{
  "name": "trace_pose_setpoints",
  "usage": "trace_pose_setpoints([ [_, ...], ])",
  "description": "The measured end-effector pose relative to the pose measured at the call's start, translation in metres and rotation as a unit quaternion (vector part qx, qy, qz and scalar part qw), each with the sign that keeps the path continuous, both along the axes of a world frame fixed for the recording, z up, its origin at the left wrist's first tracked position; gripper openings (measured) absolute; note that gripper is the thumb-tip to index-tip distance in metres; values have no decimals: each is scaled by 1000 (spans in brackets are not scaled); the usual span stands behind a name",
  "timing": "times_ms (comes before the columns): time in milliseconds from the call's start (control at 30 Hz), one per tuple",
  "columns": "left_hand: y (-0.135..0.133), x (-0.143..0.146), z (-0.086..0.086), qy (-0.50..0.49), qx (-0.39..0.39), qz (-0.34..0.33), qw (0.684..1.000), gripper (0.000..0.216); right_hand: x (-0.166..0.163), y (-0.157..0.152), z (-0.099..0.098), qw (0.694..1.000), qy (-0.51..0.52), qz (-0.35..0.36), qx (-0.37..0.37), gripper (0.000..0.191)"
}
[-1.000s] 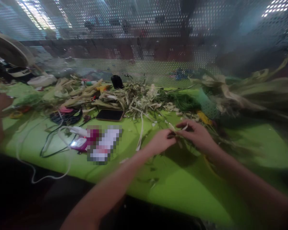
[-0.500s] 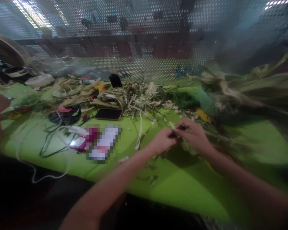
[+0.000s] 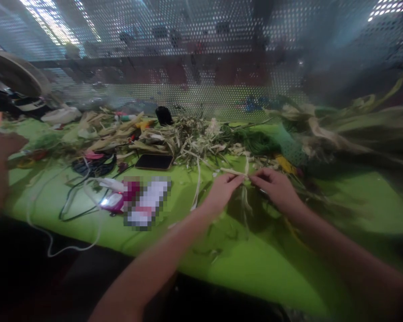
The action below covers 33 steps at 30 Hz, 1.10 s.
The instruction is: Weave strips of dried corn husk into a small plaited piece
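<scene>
Between my two hands is a small crossed bunch of pale dried husk strips point(image 3: 246, 167). One strip points up, another sticks out to the left, and thin ends hang down below. My left hand point(image 3: 224, 191) is closed in a pinch on the bunch from the left. From the right, the fingertips of my right hand point(image 3: 278, 188) pinch the same bunch close to the crossing. Folded fingers hide part of the knot or crossing, so how the strips are joined cannot be made out.
Dried husk scraps point(image 3: 195, 134) pile along the back, beside green fibre point(image 3: 260, 139). A black phone point(image 3: 153, 162), a lit magenta device point(image 3: 119, 199) and a white cable point(image 3: 72, 247) lie left. A large husk bundle point(image 3: 322, 127) stands right. Another person's hand point(image 3: 3, 145) is far left.
My hands have moved slightly apart, and the crossed strips now show between them, with ends up, left and down. The other person's hand has shifted a little to the right in view.
</scene>
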<state>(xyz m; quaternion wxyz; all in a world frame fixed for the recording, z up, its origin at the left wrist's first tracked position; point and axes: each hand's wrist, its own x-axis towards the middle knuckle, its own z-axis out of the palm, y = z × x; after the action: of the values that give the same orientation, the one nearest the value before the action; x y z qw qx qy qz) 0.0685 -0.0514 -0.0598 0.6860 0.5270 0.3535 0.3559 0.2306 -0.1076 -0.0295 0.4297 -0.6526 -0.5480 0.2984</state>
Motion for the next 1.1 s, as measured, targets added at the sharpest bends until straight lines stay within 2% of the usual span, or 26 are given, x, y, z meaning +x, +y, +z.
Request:
trace_pose_setpoints([
  [167, 3, 0, -1, -19, 1, 5, 1000, 22, 1, 1, -3, 1000, 8, 5, -2, 29],
  [333, 3, 2, -1, -60, 16, 1, 998, 18, -6, -1, -4, 996, 86, 31, -16, 26],
  [433, 1, 2, 1, -52, 11, -12, 998, 16, -10, -3, -6, 993, 109, 44, 0, 25],
  [633, -3, -2, 8, -11, 27, -44, 999, 25, -8, -5, -5, 1000, 4, 24, 19, 11],
  [767, -2, -3, 6, 30, 53, -6, 998, 23, -9, -7, -3, 998, -28, 37, 31, 10],
  [933, 1, 0, 3, -44, -14, 9, 999, 25, -10, -9, 4, 996, -37, 71, 40, 7],
  [1100, 2, -5, 10, -85, -57, -29, 994, 29, -8, -9, 5, 995, 31, 90, 17, 10],
])
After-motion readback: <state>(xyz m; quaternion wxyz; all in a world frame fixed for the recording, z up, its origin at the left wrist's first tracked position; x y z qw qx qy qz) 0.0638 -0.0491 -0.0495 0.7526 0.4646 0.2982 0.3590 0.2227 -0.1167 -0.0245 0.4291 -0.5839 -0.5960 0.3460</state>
